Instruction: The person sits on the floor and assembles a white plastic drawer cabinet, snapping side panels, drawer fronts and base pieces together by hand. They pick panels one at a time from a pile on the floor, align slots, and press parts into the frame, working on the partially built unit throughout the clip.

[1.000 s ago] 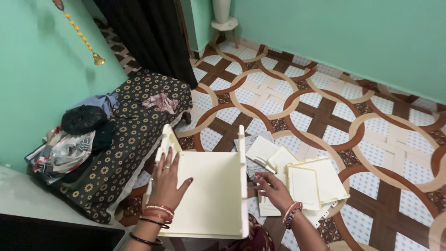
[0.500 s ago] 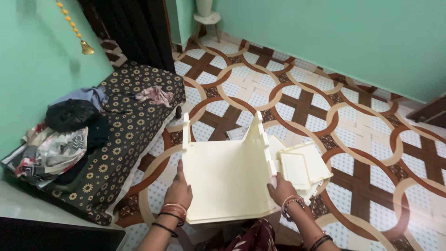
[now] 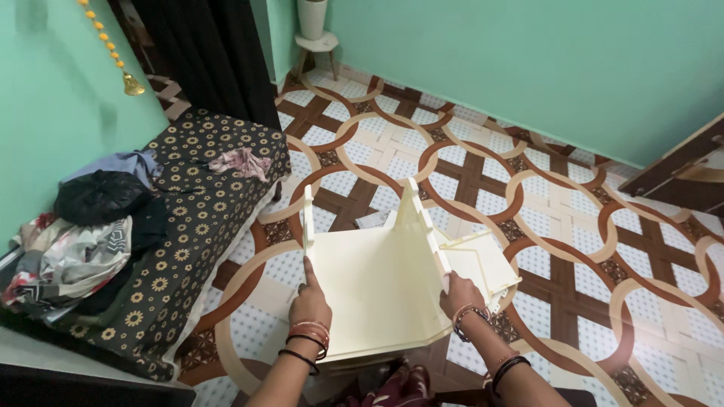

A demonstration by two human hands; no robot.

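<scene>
While the person sits on the patterned floor [image 3: 573, 226], one cream-coloured panel assembly [image 3: 377, 290] stands in front of them: a flat board with two upright side walls, one on the left and one on the right. Beside it on the right lies a small stack of loose cream panels [image 3: 483, 264]; how many are in the stack I cannot tell.

Two hands are at work. The left hand [image 3: 309, 301] rests against the left wall, fingers pressed together and pointing up along its edge, thumb tucked beside them. The right hand [image 3: 461, 292] grips the near end of the right wall, fingers curled around its edge. Both wrists wear several bangles.

Off to the left, one dark flower-print mattress [image 3: 188, 241] lies along the green wall [image 3: 53, 98], carrying a heap of clothes [image 3: 68, 249] and one black bag [image 3: 98, 196].
</scene>
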